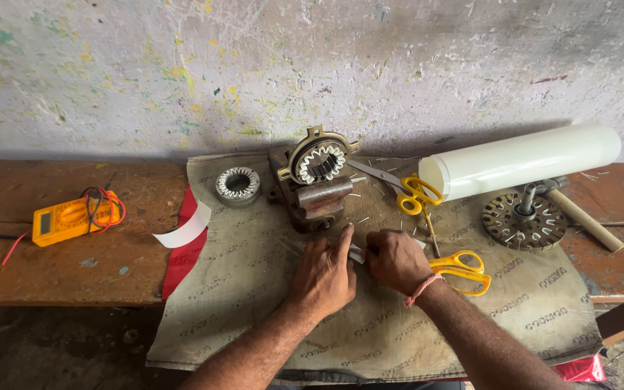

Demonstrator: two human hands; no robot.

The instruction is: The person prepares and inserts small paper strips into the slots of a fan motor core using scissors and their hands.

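Pinching a small white strip between both hands, I have it low over the sacking cloth that covers the middle of the worktop, just near of the iron vise. My left hand has its fingers closed together on the strip's left end; my right hand is curled shut on the other end, though its fingertips are tucked under and I cannot tell exactly how they grip.

Clamped in the vise sits a toothed stator core in a brass-coloured ring. A second stator lies to the left of it. Two pairs of yellow-handled scissors are close: one touching my right wrist, the other farther off beside a white tube. Right of that lies a slotted rotor disc, and a yellow multimeter rests far left.

My worry is the strip: it is thin and held only at its ends, so an uneven pull could tear or crease it. Small pins are scattered on the cloth by my knuckles, and a careless slide of either hand could catch one. The near scissors could also be nudged off by my wrist.
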